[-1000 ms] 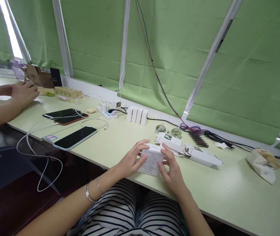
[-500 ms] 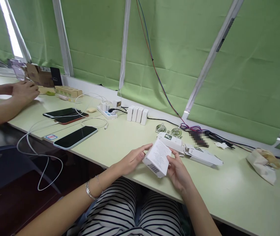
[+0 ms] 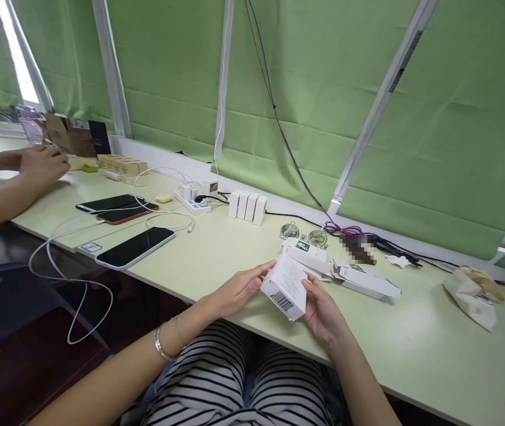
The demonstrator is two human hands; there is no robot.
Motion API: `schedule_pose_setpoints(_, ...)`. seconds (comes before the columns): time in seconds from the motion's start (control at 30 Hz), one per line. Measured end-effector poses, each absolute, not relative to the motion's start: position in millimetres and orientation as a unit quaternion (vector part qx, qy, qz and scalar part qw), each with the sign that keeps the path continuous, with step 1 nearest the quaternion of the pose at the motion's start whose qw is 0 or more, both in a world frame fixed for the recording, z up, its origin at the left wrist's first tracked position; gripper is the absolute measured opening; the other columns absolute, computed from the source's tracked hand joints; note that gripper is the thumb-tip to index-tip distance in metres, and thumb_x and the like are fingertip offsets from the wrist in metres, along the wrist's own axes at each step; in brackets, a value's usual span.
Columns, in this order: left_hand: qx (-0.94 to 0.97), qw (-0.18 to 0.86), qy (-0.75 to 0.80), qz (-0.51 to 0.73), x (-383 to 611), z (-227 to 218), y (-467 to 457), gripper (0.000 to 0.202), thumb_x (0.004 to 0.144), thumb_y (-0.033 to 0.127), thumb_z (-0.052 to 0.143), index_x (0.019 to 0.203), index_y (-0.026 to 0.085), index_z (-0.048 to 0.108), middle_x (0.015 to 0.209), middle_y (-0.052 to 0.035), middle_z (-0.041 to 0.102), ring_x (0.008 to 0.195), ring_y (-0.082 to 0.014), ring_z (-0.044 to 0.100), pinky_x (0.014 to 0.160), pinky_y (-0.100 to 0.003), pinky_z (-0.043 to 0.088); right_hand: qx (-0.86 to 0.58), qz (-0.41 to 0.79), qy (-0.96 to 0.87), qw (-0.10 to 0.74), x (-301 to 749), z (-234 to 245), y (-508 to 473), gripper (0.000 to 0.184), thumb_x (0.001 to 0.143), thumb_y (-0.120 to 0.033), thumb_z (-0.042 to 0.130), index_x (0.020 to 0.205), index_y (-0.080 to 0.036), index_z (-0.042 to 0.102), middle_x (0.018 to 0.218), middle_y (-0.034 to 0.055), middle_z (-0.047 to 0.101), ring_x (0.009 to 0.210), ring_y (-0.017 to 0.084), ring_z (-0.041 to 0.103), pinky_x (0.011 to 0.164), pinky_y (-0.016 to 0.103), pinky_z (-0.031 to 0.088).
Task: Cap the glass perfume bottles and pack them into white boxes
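Note:
A small white printed box (image 3: 285,285) with a barcode on its lower face is held tilted just above the pale green table (image 3: 416,349), near its front edge. My left hand (image 3: 239,290) grips the box's left side with thumb and fingers. From the right and below, my right hand (image 3: 323,310) cups it. Right behind the box lie other white boxes (image 3: 308,255) and an opened carton (image 3: 365,281).
Three phones (image 3: 135,247) with white cables lie at the left. A power strip (image 3: 193,204), a row of small white boxes (image 3: 248,207) and two glass bottles (image 3: 290,231) stand further back. A paper bag (image 3: 474,293) sits right. Another person's hands (image 3: 42,165) work at far left.
The box has been turned in my hands from lying flat with text up to tilted on edge, its barcode end now facing me. The other person's hands have barely moved.

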State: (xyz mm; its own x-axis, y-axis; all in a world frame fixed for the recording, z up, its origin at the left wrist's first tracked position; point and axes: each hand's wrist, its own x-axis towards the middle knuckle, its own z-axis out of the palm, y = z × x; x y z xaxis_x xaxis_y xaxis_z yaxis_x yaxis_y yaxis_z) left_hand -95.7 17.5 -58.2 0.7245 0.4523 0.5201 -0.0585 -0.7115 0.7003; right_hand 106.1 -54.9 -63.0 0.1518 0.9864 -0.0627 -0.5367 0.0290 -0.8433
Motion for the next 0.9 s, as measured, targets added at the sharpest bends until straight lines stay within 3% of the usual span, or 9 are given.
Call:
schedule_pose_setpoints(0.17, 0.865, 0.33, 0.128, 0.356, -94.1, -56.7, 16.9, 0.057, 0.093, 0.052, 0.019, 0.139, 0.022, 0.033, 0.14, -0.0087, 0.041, 0.125, -0.0254, 0.043, 0.103, -0.043, 0.035, -0.429, 0.502, -0.361, 0.658, 103.6, -60.8, -57.3, 0.037, 0.076, -0.034, 0.062, 0.107, -0.026, 0.042, 0.091, 0.0015, 0.064, 0.069, 0.016, 0.062, 0.056, 0.028, 0.053)
schedule_pose_setpoints(0.27, 0.877, 0.259, 0.154, 0.374, -93.6, -56.4, 16.6, 0.056, 0.093, 0.053, 0.021, 0.138, 0.021, 0.034, 0.139, -0.0108, 0.042, 0.127, -0.0254, 0.038, 0.106, -0.045, 0.03, -0.491, 0.294, -0.471, 0.671, 97.2, -65.4, -60.2, 0.038, 0.08, -0.036, 0.058, 0.112, -0.026, 0.04, 0.091, 0.0026, 0.056, 0.069, 0.015, 0.058, 0.05, 0.027, 0.051)
schedule_pose_setpoints(0.37, 0.898, 0.216, 0.15, 0.352, -95.1, -57.6, 16.0, 0.063, 0.091, 0.054, 0.03, 0.144, 0.021, 0.018, 0.144, -0.0132, 0.031, 0.13, -0.0262, 0.032, 0.107, -0.044, 0.028, -0.494, 0.049, -0.606, 0.622, 90.4, -74.0, -62.4, 0.033, 0.084, -0.028, 0.053, 0.115, -0.027, 0.044, 0.095, 0.0044, 0.05, 0.073, 0.015, 0.054, 0.053, 0.026, 0.051)
schedule_pose_setpoints(0.47, 0.917, 0.187, 0.15, 0.32, -96.1, -58.6, 14.4, 0.082, 0.084, 0.057, 0.044, 0.145, 0.02, 0.004, 0.148, -0.0161, 0.021, 0.132, -0.0304, 0.027, 0.107, -0.047, 0.026, -0.441, -0.082, -0.694, 0.563, 86.4, -78.5, -63.5, 0.043, 0.085, -0.02, 0.052, 0.124, -0.031, 0.039, 0.092, 0.0037, 0.047, 0.064, 0.012, 0.05, 0.05, 0.025, 0.05)
schedule_pose_setpoints(0.57, 0.921, 0.181, 0.157, 0.308, -93.7, -55.7, 11.2, 0.087, 0.079, 0.058, 0.053, 0.144, 0.017, 0.012, 0.144, -0.0187, 0.028, 0.128, -0.0335, 0.034, 0.103, -0.047, 0.031, -0.403, -0.093, -0.749, 0.518, 84.5, -76.5, -64.5, 0.053, 0.085, -0.019, 0.052, 0.131, -0.034, 0.031, 0.093, 0.0039, 0.045, 0.061, 0.012, 0.05, 0.052, 0.027, 0.052)
schedule_pose_setpoints(0.67, 0.926, 0.202, 0.138, 0.286, -90.5, -51.1, 8.0, 0.052, 0.083, 0.05, 0.052, 0.123, 0.017, 0.048, 0.118, -0.0127, 0.056, 0.103, -0.0276, 0.055, 0.089, -0.039, 0.044, -0.363, -0.049, -0.782, 0.504, 84.3, -74.4, -65.6, 0.056, 0.087, -0.016, 0.047, 0.135, -0.034, 0.025, 0.097, 0.0055, 0.048, 0.07, 0.015, 0.055, 0.061, 0.03, 0.054)
schedule_pose_setpoints(0.73, 0.924, 0.219, 0.135, 0.281, -90.1, -50.7, 7.4, 0.038, 0.085, 0.044, 0.051, 0.112, 0.017, 0.055, 0.105, -0.0093, 0.062, 0.092, -0.0241, 0.059, 0.082, -0.035, 0.047, -0.358, -0.017, -0.775, 0.521, 85.7, -74.7, -65.8, 0.053, 0.087, -0.015, 0.043, 0.135, -0.031, 0.026, 0.1, 0.0062, 0.052, 0.075, 0.015, 0.058, 0.067, 0.032, 0.054)
schedule_pose_setpoints(0.8, 0.907, 0.243, 0.157, 0.306, -91.3, -53.2, 8.8, 0.048, 0.083, 0.039, 0.055, 0.125, 0.017, 0.044, 0.116, -0.0112, 0.058, 0.1, -0.0259, 0.056, 0.086, -0.037, 0.046, -0.392, -0.014, -0.732, 0.556, 88.3, -75.4, -65.0, 0.044, 0.088, -0.017, 0.041, 0.13, -0.028, 0.034, 0.103, 0.0073, 0.056, 0.083, 0.017, 0.06, 0.072, 0.034, 0.053)
schedule_pose_setpoints(0.9, 0.863, 0.302, 0.197, 0.355, -93.3, -59.0, 13.4, 0.071, 0.083, 0.031, 0.055, 0.141, 0.017, 0.015, 0.132, -0.0153, 0.046, 0.114, -0.0269, 0.049, 0.094, -0.041, 0.042, -0.482, -0.015, -0.646, 0.592, 91.8, -74.9, -62.0, 0.033, 0.087, -0.022, 0.042, 0.12, -0.023, 0.043, 0.108, 0.0095, 0.058, 0.092, 0.02, 0.059, 0.076, 0.038, 0.051)
